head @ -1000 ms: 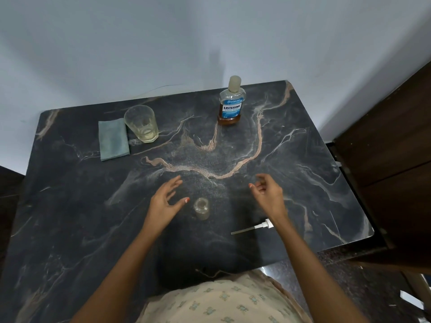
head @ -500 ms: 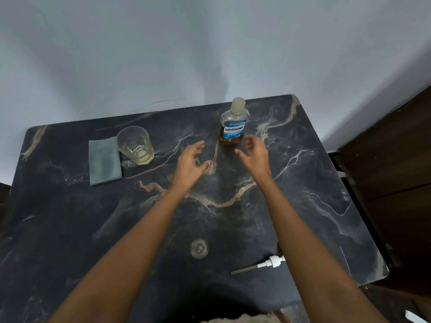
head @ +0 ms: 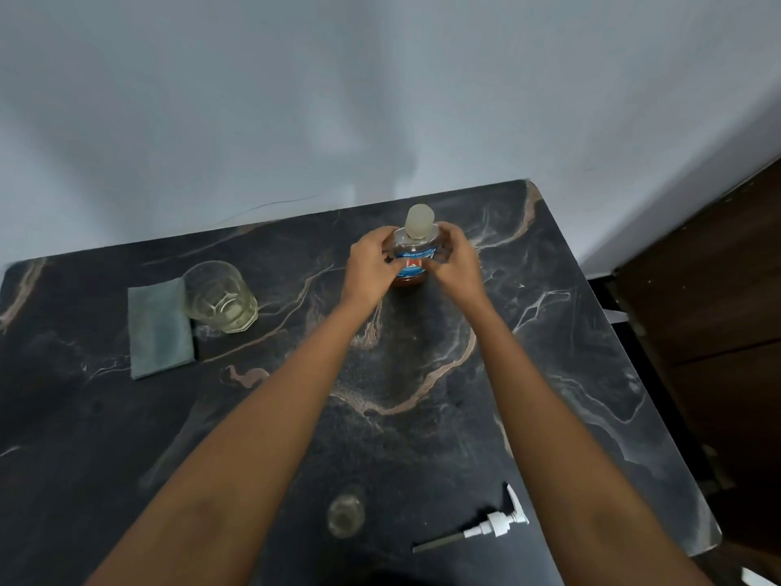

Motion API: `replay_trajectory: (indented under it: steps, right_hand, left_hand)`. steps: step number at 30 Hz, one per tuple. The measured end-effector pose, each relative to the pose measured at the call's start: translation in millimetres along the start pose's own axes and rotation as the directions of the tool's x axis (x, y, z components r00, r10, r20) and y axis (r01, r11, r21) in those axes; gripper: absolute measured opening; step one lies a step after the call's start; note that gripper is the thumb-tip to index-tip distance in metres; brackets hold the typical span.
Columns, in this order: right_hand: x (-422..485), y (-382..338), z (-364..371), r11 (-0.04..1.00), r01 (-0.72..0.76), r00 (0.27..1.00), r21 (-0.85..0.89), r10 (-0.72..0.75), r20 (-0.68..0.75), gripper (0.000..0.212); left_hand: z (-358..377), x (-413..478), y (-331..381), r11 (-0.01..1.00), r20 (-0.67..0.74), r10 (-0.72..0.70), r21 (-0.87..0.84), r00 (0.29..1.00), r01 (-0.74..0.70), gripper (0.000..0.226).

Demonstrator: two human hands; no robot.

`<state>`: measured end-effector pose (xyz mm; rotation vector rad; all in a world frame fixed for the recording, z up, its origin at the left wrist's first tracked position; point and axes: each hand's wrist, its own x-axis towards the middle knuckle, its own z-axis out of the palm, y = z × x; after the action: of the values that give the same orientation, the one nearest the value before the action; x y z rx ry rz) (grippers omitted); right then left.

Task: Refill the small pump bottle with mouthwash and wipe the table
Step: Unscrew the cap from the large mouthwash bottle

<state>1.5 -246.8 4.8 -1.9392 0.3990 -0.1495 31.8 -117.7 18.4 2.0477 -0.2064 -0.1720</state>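
The mouthwash bottle (head: 415, 250), clear with a blue label, a pale cap and amber liquid at its base, stands upright near the table's far edge. My left hand (head: 370, 264) wraps its left side and my right hand (head: 456, 264) wraps its right side. Near the front edge stands the small clear pump bottle (head: 345, 514), uncapped. Its white pump head with the dip tube (head: 490, 527) lies flat to the right of it. A grey-green cloth (head: 158, 327) lies folded at the left.
A clear drinking glass (head: 219, 298) with a little pale liquid stands beside the cloth. The dark marble table (head: 422, 395) ends against a pale wall at the back. A dark wooden cabinet (head: 718, 332) stands close on the right.
Both hands have reached forward from near the small pump bottle to the mouthwash bottle and closed around it. The view has tilted up towards the wall.
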Motion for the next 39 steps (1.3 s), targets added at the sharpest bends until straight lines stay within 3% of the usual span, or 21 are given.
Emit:
replay_trajectory:
  steps: [13,25,39]
  right_hand:
    - [-78.0,-3.4,-21.2,0.993,0.081,0.997,-0.084,-0.081,0.011,0.052]
    - [-196.2,9.1,-41.3,0.997,0.077,0.997,-0.01,-0.077,-0.024,0.052]
    - [-255.2,32.3,-49.8,0.994,0.038,0.999,-0.103,-0.038,0.0,0.05]
  left_hand:
    - [-11.4,-76.8,12.3,0.996,0.044,0.006,0.093,0.999,-0.01,0.043]
    - [-15.5,-192.8,38.1,0.998,0.124,-0.069,0.02,0.99,0.067,0.036]
    - [8.2,-252.7,24.4,0.989,0.131,-0.145,0.012,0.981,0.144,0.037]
